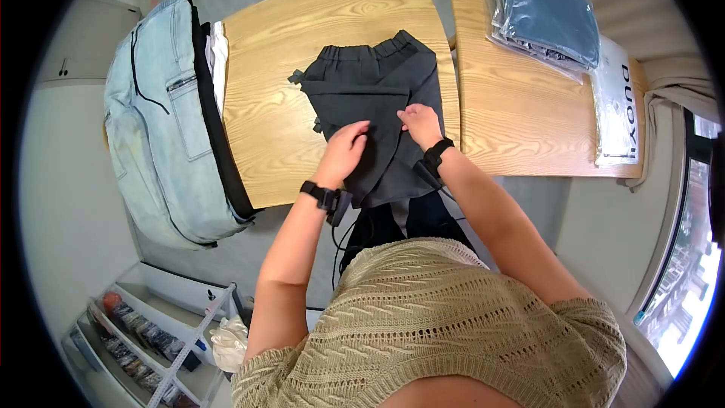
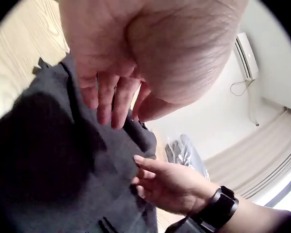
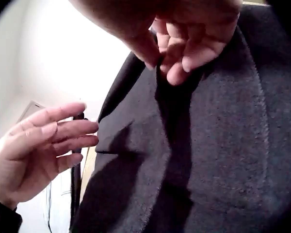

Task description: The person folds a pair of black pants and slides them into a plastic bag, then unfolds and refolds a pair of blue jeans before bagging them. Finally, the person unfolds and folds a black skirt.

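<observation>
A dark grey skirt (image 1: 355, 109) with a gathered elastic waistband lies on the wooden table, its waistband toward the far side. Small dark ties stick out along its left edge. My right hand (image 1: 423, 125) pinches the edge of the skirt's overlapping front panel between thumb and fingers, and the right wrist view shows the fabric edge (image 3: 160, 92) lifted there. Over the skirt's lower left part is my left hand (image 1: 343, 153), fingers loosely extended and holding nothing. In the left wrist view its fingers (image 2: 105, 99) hang just above the cloth.
Light blue jeans (image 1: 162, 106) lie over dark and white clothes at the table's left. On a second table (image 1: 521, 121) to the right are bagged blue garments (image 1: 547, 15) and a printed plastic bag (image 1: 615, 106). Divided storage bins (image 1: 162, 332) stand low at left.
</observation>
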The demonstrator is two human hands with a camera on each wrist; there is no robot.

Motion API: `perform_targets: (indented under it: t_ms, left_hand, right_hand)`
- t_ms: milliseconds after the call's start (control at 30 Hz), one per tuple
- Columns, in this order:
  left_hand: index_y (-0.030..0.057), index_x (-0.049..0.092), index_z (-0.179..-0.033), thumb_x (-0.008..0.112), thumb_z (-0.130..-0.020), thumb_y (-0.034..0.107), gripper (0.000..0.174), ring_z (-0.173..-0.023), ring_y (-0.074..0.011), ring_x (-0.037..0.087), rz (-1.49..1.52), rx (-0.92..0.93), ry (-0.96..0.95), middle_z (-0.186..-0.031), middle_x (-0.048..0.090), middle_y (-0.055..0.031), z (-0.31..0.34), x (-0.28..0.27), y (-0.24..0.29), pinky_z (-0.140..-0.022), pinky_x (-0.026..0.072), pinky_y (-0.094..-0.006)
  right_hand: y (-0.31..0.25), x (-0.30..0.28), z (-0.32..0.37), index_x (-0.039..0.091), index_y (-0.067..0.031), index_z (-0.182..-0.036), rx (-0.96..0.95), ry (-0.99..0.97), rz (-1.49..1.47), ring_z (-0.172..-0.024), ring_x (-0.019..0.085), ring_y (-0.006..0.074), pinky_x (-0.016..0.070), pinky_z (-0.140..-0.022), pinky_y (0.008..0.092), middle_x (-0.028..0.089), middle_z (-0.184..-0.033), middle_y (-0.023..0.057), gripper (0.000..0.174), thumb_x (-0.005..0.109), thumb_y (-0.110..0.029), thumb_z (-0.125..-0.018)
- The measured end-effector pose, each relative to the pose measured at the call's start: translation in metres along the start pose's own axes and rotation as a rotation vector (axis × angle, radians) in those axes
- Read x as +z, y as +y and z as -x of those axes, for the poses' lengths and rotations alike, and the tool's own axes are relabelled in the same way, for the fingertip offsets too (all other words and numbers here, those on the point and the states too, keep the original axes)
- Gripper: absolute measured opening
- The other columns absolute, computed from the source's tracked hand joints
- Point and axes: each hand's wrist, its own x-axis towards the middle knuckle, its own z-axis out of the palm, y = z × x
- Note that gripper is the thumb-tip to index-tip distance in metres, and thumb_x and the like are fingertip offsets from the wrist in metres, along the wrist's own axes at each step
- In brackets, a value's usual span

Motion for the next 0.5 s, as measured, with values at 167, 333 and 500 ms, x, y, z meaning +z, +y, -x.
perform_targets:
  t_ms: [167,333,500]
  left_hand:
    - [0.0077,0.050,-0.126,0.049,-0.077,-0.006,0.051,-0.116,-0.0333,0.049,-0.326,0.159,-0.016,-0.122,0.055,-0.0143,0.022,-0.032,-0.009,-0.097,0.0409,-0.0400]
    - [0.0188,0.040,-0.137,0.047,-0.080,0.000,0.061,-0.135,-0.0263,0.031,-0.782,0.433,-0.372,-0.145,0.034,-0.0077,0.033,-0.032,-0.018,-0.108,0.0284,-0.0456]
    - [0.0220,0.033,-0.142,0.048,-0.082,0.005,0.064,-0.137,-0.0283,0.025,-0.905,0.474,-0.482,-0.149,0.026,-0.0083,0.025,-0.019,-0.027,-0.110,0.0227,-0.0486]
  right_hand:
    - [-0.009,-0.018,-0.001,0.064,-0.0044,-0.087,-0.050,0.113,0.267,-0.078,0.063,0.0314,0.0505,-0.070,0.0380,0.066,-0.080,0.0127,0.015,0.066,-0.018,-0.080]
    - [-0.018,-0.073,0.022,0.055,-0.0141,-0.119,-0.783,-0.094,0.771,-0.111,0.054,0.0274,0.0441,-0.090,0.0373,0.054,-0.124,0.0120,0.044,0.060,-0.005,-0.077]
    - [-0.007,-0.088,0.026,0.034,-0.0289,-0.141,-1.243,-0.457,1.358,-0.136,0.029,0.0236,0.0275,-0.109,0.0449,0.030,-0.148,0.0059,0.078,0.060,-0.002,-0.074]
